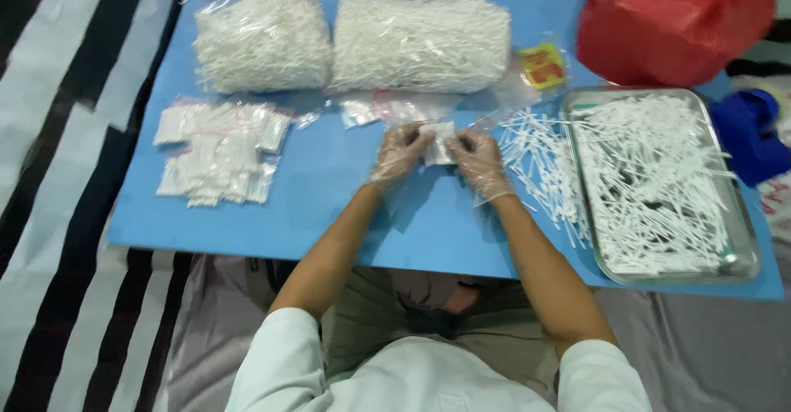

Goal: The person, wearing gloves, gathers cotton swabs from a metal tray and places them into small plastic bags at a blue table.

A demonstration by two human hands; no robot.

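A blue board (329, 206) carried two bulky swab bags (346, 41) at its far edge. A steel tray (741, 255) sat right, filled packets (218, 152) left.

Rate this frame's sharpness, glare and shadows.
Head view: slightly soft throughout; the loose white sticks smear together, the small bag between left hand and right hand lacks detail. Mild glare on the metal tray rim. Faint shadows, even light.

Small clear pouch (437, 142) of white sticks.
We note it upright, raised just above the blue board centre.
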